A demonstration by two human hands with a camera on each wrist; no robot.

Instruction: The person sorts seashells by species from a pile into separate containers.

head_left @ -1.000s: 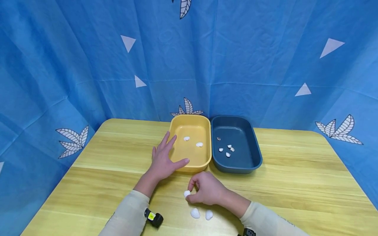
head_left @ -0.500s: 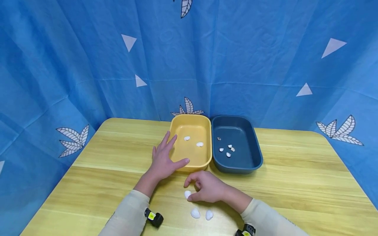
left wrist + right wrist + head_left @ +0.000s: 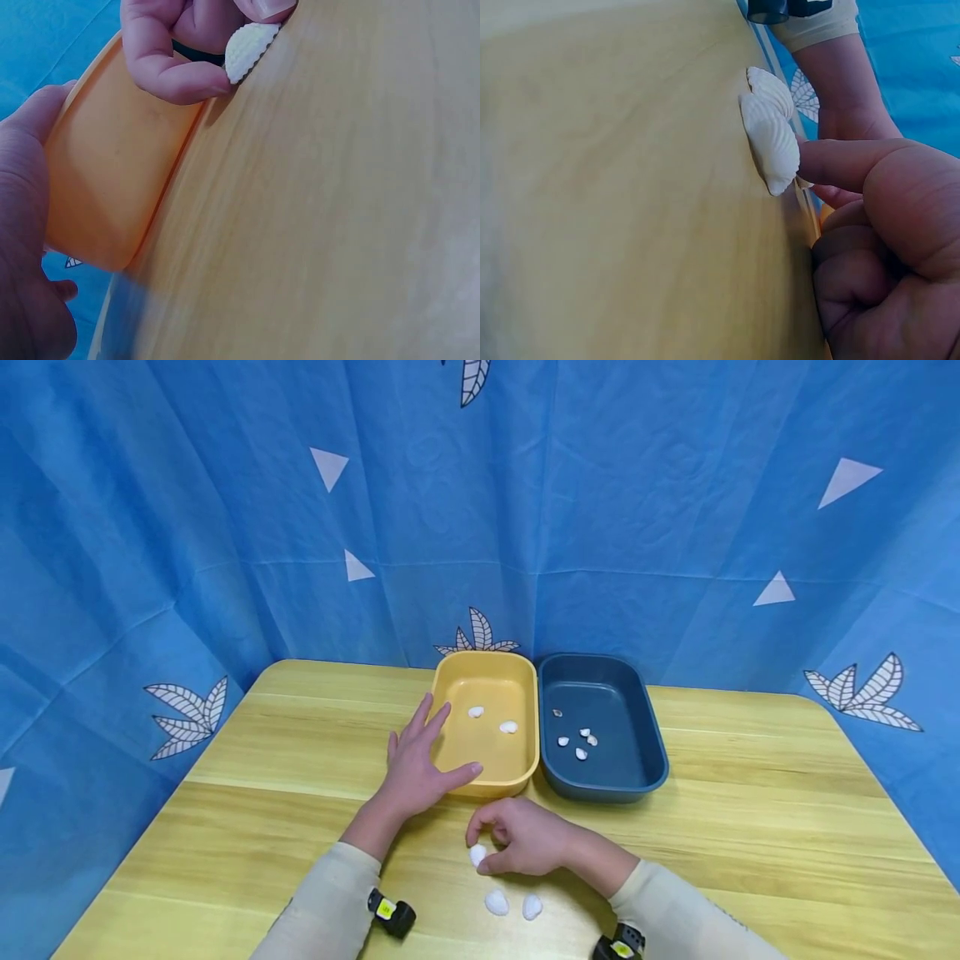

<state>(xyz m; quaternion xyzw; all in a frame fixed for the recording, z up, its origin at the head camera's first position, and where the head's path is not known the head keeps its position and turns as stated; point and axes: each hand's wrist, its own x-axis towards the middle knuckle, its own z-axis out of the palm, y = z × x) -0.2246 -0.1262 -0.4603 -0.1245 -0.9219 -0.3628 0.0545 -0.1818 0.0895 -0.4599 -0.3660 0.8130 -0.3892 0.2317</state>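
My right hand (image 3: 525,839) has thumb and index finger on either side of a white seashell (image 3: 477,856), pinching it at the table surface; in the left wrist view the ribbed shell (image 3: 247,51) stands between the two fingertips. Two more white shells (image 3: 497,902) lie just below that hand, and the right wrist view shows their ridged backs, one shell (image 3: 771,142) overlapping the other in sight. With fingers spread, my left hand (image 3: 415,768) rests at the left side of the yellow tray (image 3: 486,785), its thumb at the near rim.
Inside the yellow tray are two white shells (image 3: 508,727). A dark blue tray (image 3: 641,785) stands against its right side and holds several smaller shells (image 3: 581,753). Both sit on a wooden table (image 3: 750,827), with a blue curtain (image 3: 637,510) behind.
My right index finger lifted off the shell half a second ago and has come back down toward it. The left hand and both trays stay put.
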